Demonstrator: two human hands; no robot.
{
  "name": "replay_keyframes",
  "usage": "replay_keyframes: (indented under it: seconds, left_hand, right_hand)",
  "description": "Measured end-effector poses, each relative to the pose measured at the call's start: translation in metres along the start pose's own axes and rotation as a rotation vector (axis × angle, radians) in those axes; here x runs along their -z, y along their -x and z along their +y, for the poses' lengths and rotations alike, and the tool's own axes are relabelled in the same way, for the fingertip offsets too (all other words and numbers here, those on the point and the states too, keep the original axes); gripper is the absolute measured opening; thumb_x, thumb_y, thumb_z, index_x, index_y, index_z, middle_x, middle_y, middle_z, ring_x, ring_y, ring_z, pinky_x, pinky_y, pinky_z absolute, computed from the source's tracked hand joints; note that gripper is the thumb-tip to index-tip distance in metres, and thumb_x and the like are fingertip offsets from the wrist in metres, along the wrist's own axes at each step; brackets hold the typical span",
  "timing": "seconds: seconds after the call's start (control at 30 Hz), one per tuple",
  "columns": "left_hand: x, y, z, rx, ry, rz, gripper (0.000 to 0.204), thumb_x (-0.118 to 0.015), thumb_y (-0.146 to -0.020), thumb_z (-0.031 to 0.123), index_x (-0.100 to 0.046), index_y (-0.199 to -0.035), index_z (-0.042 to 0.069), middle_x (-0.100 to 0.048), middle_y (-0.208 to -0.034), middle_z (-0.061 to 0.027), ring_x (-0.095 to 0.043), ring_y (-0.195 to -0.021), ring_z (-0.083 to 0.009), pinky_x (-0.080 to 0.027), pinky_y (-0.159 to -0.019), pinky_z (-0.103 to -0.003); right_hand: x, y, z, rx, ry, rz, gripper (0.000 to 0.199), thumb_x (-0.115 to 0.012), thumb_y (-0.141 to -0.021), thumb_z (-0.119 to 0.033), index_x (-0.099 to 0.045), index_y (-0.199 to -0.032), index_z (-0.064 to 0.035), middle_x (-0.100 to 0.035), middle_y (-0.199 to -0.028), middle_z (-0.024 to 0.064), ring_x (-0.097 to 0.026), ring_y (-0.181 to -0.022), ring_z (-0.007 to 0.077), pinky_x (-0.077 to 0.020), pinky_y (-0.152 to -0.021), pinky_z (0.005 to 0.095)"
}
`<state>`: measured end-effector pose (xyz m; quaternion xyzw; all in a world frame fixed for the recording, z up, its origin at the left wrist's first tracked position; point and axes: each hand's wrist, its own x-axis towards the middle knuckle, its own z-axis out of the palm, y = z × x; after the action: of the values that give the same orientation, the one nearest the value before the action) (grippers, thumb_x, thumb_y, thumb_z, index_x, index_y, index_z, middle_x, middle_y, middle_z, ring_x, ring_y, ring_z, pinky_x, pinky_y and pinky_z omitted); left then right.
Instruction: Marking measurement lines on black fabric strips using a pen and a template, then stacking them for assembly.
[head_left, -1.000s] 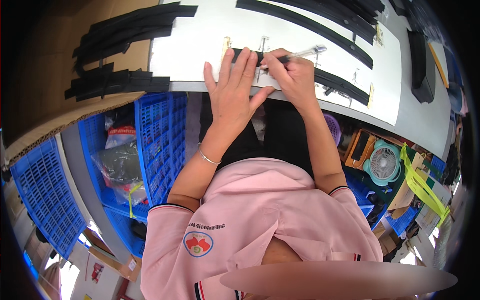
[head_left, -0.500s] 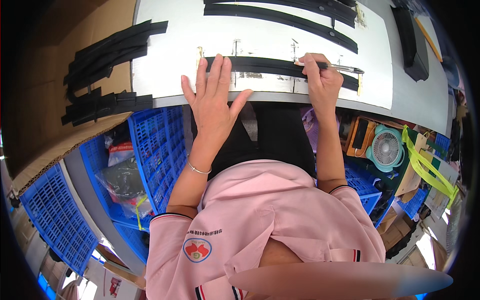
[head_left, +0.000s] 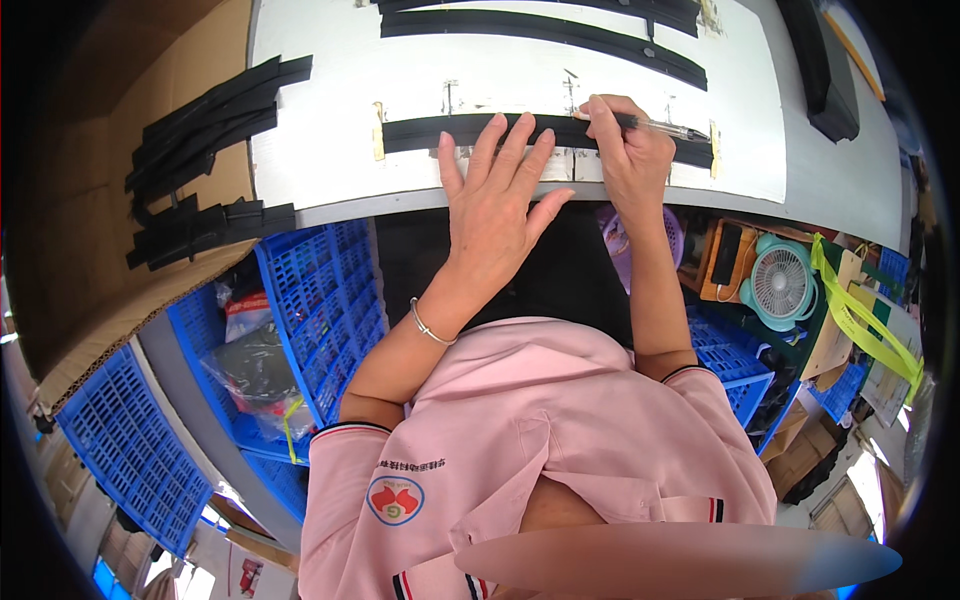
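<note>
Black strip: one, laid flat on the white table | left hand: spread open, pressed on it | right hand: closed around one pen | two more strips beyond | one fan below.

1. I see a matt black, rubbery-looking strip on the smooth white matt board.
2. The pen looks like clear glossy plastic.
3. At near left I see a blue plastic lattice crate; at far left, brown cardboard.
</note>
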<state>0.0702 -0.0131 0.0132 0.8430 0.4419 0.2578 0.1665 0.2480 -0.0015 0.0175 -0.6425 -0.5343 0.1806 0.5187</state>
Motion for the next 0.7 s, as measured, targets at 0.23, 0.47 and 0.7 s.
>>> replay_keyframes:
  seconds: [0.23, 0.47, 0.7]
  left_hand:
    - [-0.002, -0.001, -0.001, -0.029, -0.015, 0.034, 0.057, -0.077, -0.086, 0.035, -0.063, -0.136, 0.010, -0.056, -0.144, -0.0090, -0.047, -0.136, -0.0309, -0.016, -0.117, -0.065]
    - [-0.004, -0.001, -0.001, -0.040, -0.027, 0.046, 0.056, -0.077, -0.086, 0.034, -0.064, -0.135, 0.011, -0.056, -0.144, -0.0084, -0.048, -0.136, -0.0309, -0.015, -0.117, -0.065]
    - [-0.005, -0.001, 0.000, -0.032, -0.056, 0.021, 0.055, -0.078, -0.086, 0.032, -0.064, -0.135, 0.012, -0.057, -0.144, -0.0078, -0.047, -0.137, -0.0296, -0.013, -0.119, -0.062]
  right_hand:
    - [0.005, 0.002, 0.006, 0.028, -0.078, -0.083, 0.022, -0.067, -0.095, -0.012, -0.072, -0.081, 0.0047, -0.072, -0.070, 0.0062, -0.062, -0.056, 0.0097, -0.0451, -0.052, 0.0252]
    - [0.007, 0.002, 0.003, -0.014, -0.066, -0.162, 0.024, -0.063, -0.095, -0.006, -0.069, -0.078, 0.0094, -0.071, -0.074, 0.0061, -0.063, -0.062, 0.0100, -0.0475, -0.058, 0.0255]
    - [0.035, 0.004, 0.001, 0.001, -0.294, -0.024, 0.021, -0.060, -0.094, -0.006, -0.069, -0.078, 0.0045, -0.069, -0.072, 0.0052, -0.056, -0.060, 0.0075, -0.0453, -0.057, 0.0248]
